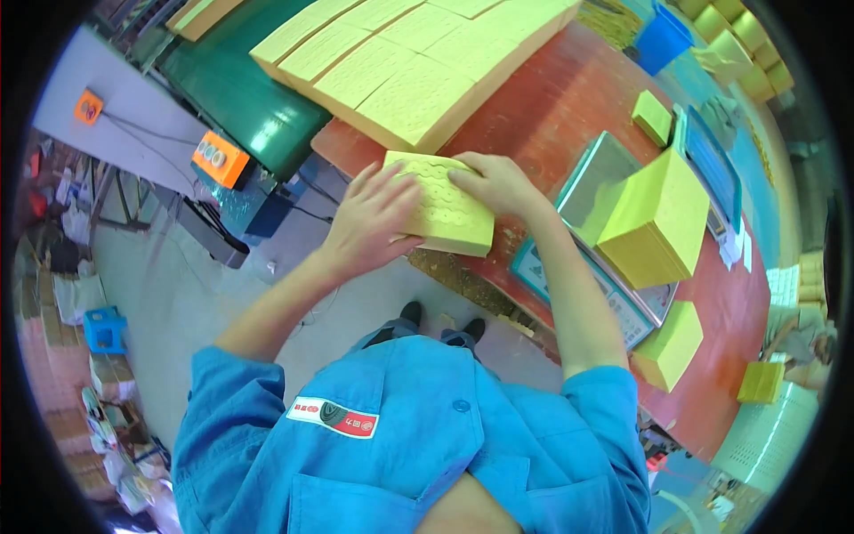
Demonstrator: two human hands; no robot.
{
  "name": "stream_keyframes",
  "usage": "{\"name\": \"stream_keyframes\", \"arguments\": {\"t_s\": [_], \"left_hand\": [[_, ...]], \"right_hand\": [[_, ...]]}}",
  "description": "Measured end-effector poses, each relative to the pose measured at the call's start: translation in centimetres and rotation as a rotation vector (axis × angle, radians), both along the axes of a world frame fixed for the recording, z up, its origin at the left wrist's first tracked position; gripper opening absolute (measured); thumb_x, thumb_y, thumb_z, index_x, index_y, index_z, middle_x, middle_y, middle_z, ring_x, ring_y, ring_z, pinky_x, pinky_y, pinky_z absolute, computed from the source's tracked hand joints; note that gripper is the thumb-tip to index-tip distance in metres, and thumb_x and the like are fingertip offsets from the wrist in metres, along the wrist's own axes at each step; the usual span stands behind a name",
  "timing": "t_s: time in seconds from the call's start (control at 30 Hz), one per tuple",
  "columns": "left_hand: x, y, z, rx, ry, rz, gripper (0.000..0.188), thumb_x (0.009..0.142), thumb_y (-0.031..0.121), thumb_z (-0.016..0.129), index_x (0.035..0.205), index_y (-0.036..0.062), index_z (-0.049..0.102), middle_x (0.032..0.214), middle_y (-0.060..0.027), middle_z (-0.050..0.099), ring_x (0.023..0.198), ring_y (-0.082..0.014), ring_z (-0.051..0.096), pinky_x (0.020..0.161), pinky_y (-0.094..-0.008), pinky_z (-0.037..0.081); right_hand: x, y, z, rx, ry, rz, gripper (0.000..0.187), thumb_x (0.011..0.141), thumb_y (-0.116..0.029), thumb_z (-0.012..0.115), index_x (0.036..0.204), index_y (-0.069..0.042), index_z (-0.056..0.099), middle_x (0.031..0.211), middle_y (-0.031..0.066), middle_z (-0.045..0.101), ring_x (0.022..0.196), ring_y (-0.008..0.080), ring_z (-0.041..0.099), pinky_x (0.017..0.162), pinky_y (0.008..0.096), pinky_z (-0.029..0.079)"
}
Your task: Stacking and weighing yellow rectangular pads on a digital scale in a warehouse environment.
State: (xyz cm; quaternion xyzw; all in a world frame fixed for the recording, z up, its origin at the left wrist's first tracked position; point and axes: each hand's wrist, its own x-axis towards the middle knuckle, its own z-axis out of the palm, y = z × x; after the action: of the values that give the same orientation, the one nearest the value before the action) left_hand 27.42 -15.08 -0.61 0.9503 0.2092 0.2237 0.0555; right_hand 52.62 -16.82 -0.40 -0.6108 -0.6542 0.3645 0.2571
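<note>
At the table's near edge is a block of stacked yellow paper sheets (pixel 454 209), its top marked with rows of wavy cuts. My right hand (pixel 500 184) grips the block's far right side, thumb on top; its other fingers are mostly hidden. My left hand (pixel 372 218) lies across the left end with fingers stretched and slightly spread, a little blurred, thumb near the front edge. Just beyond, a wide slab of yellow paper blocks (pixel 418 76) sits side by side on the table. Whether the held block rests on the table cannot be made out.
Right of my right arm, a scale (pixel 583 258) carries a tall yellow paper stack (pixel 658 222) on the red table (pixel 534 98). Another yellow block (pixel 669 347) stands beside it. At left are a green conveyor belt (pixel 240 107) and an orange button box (pixel 220 158). Another person (pixel 796 334) is far right.
</note>
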Motion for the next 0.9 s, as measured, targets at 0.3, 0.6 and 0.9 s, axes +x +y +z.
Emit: {"name": "stream_keyframes", "arguments": {"t_s": [0.3,0.6,0.9], "left_hand": [[1.3,-10.2,-10.4,-2.017,-1.132,0.226,0.089,0.085,0.071,0.049,0.145,0.0082,0.030,0.142,-0.0153,0.041,0.129,-0.0298,0.043,0.106,-0.0463,0.034],[2.6,-11.6,-4.8,-1.850,-1.284,0.391,0.090,0.087,0.059,0.058,0.152,0.0233,0.008,0.145,-0.0082,0.037,0.129,-0.0284,0.042,0.104,-0.0484,0.036],[0.5,-11.6,-4.7,-1.802,-1.213,0.428,0.060,0.090,0.026,0.058,0.139,0.0013,0.037,0.132,-0.0132,0.053,0.121,-0.0261,0.053,0.102,-0.0398,0.043]], "right_hand": [[-1.8,-4.3,-0.2,-0.011,-0.124,-0.076,0.042,0.092,-0.038,0.053,0.117,-0.005,0.059,0.104,0.0216,0.067,0.099,0.0367,0.063,0.085,0.0436,0.048],[-4.4,-9.7,-2.8,0.270,-0.244,-0.279,0.050,0.092,-0.040,0.054,0.125,-0.002,0.052,0.102,0.0209,0.064,0.093,0.0373,0.063,0.082,0.0462,0.049],[-1.5,-14.6,0.0,0.125,0.271,-0.242,0.053,0.094,-0.040,0.055,0.128,0.001,0.049,0.116,0.0234,0.060,0.109,0.0338,0.060,0.091,0.0408,0.048]]}}
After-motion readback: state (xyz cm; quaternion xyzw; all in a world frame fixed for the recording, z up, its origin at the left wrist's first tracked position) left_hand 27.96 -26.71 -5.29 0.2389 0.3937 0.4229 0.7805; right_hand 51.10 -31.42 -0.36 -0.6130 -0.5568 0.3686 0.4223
